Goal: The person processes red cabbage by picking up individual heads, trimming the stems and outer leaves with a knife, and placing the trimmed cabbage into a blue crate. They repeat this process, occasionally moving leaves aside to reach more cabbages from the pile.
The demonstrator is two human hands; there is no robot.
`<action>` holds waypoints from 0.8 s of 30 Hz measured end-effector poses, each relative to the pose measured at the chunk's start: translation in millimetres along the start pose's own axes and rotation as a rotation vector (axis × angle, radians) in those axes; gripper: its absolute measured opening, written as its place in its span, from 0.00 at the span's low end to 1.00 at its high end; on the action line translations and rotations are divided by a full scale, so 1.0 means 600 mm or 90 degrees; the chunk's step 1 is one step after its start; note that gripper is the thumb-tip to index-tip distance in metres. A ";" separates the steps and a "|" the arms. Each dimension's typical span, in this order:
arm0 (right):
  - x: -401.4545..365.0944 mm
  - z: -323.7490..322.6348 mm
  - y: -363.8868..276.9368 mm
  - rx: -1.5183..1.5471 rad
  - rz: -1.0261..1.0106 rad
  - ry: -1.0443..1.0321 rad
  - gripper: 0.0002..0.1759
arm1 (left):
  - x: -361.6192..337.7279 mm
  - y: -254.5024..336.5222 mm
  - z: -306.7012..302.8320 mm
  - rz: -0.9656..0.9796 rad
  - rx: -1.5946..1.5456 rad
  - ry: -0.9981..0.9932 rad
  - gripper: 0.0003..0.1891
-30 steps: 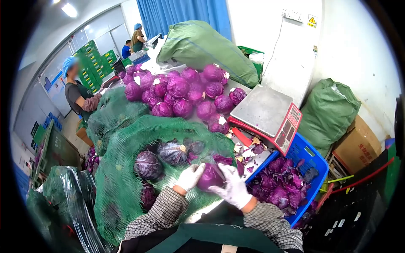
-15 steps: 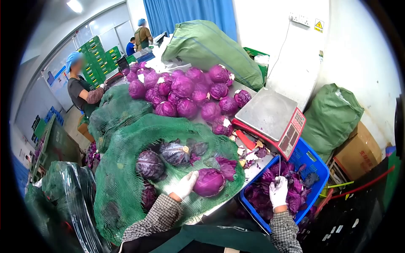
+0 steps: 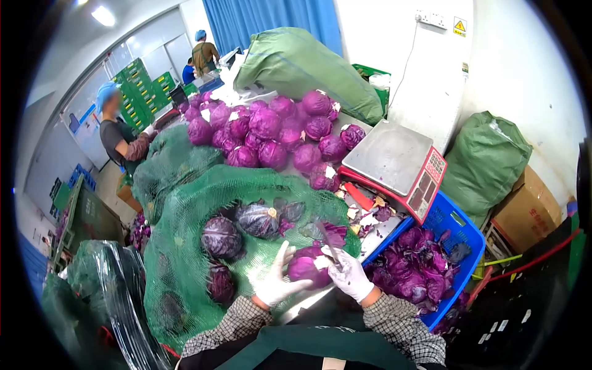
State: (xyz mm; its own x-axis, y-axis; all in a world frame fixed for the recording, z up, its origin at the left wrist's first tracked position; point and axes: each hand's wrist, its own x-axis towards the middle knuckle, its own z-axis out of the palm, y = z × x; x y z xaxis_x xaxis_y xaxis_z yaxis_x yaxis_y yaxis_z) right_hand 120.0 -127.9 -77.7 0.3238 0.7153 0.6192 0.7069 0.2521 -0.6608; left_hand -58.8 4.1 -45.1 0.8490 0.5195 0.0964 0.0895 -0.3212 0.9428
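Note:
A red cabbage (image 3: 306,269) lies on the green net sack (image 3: 185,246) in front of me. My left hand (image 3: 275,280), in a white glove, cups its left side. My right hand (image 3: 349,275), also gloved, grips a knife (image 3: 329,245) whose blade rests at the top of this cabbage. A loose purple leaf (image 3: 335,233) lies just behind it. More dark cabbages (image 3: 220,237) sit inside the net to the left.
A heap of trimmed red cabbages (image 3: 271,132) covers the table behind. A red scale (image 3: 394,166) stands right of it. A blue crate (image 3: 444,225) of purple leaves sits at lower right. Green sacks (image 3: 487,160) lean on the wall. Other people (image 3: 117,132) work at the left.
My right hand came back from over the blue crate to the cabbage, knife now at its top. My left hand slid further under the cabbage's left side.

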 end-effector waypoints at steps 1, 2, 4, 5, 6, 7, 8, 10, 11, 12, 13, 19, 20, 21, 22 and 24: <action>-0.003 -0.001 -0.005 0.214 0.241 -0.059 0.20 | 0.005 0.001 0.007 0.033 0.190 0.011 0.65; -0.013 0.007 0.020 0.207 0.228 -0.055 0.20 | 0.012 0.016 0.008 0.029 0.305 -0.019 0.68; 0.001 -0.024 -0.022 0.196 0.272 -0.104 0.21 | 0.028 0.064 0.008 -0.026 0.448 -0.136 0.68; -0.010 -0.014 -0.017 0.275 0.243 -0.081 0.22 | 0.033 0.072 0.013 -0.015 0.514 -0.153 0.68; -0.018 -0.002 -0.012 0.294 0.268 -0.055 0.23 | 0.037 0.066 0.020 0.014 0.504 -0.154 0.68; -0.026 0.010 -0.007 0.311 0.294 -0.029 0.24 | 0.042 0.056 0.028 0.044 0.492 -0.156 0.68; -0.031 0.015 -0.005 0.328 0.320 -0.001 0.24 | 0.046 0.050 0.033 0.074 0.479 -0.158 0.68; -0.031 -0.013 -0.026 0.222 0.384 -0.025 0.26 | 0.050 0.047 0.033 0.062 0.476 -0.148 0.67; -0.043 -0.021 -0.024 0.192 0.423 -0.051 0.28 | 0.048 0.047 0.033 0.048 0.470 -0.138 0.67; -0.050 -0.022 -0.026 0.153 0.401 -0.061 0.29 | 0.045 0.046 0.034 0.034 0.464 -0.125 0.67; -0.058 -0.023 -0.027 0.113 0.378 -0.069 0.30 | 0.041 0.046 0.036 0.042 0.481 -0.120 0.66; -0.045 -0.017 -0.053 0.006 0.358 -0.117 0.28 | 0.028 0.060 0.057 0.023 0.492 -0.053 0.61; -0.043 -0.014 -0.052 0.009 0.374 -0.117 0.29 | 0.029 0.063 0.061 0.032 0.504 -0.048 0.60; -0.046 0.001 -0.043 0.011 0.331 -0.045 0.25 | 0.029 0.064 0.066 0.039 0.516 -0.045 0.60; -0.046 0.003 -0.033 0.016 0.388 -0.092 0.23 | 0.026 0.066 0.074 0.044 0.525 -0.041 0.59; -0.032 -0.007 0.004 -0.109 0.402 -0.198 0.17 | 0.026 0.073 0.088 0.056 0.559 -0.038 0.58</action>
State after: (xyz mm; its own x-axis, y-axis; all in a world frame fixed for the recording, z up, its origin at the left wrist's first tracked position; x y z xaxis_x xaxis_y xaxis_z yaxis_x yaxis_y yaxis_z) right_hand 118.0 -144.0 -89.5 0.5278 0.8490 -0.0248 0.5407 -0.3584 -0.7610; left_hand -14.2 -44.1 -19.0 0.8951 0.4300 0.1178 0.3694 -0.8632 0.3442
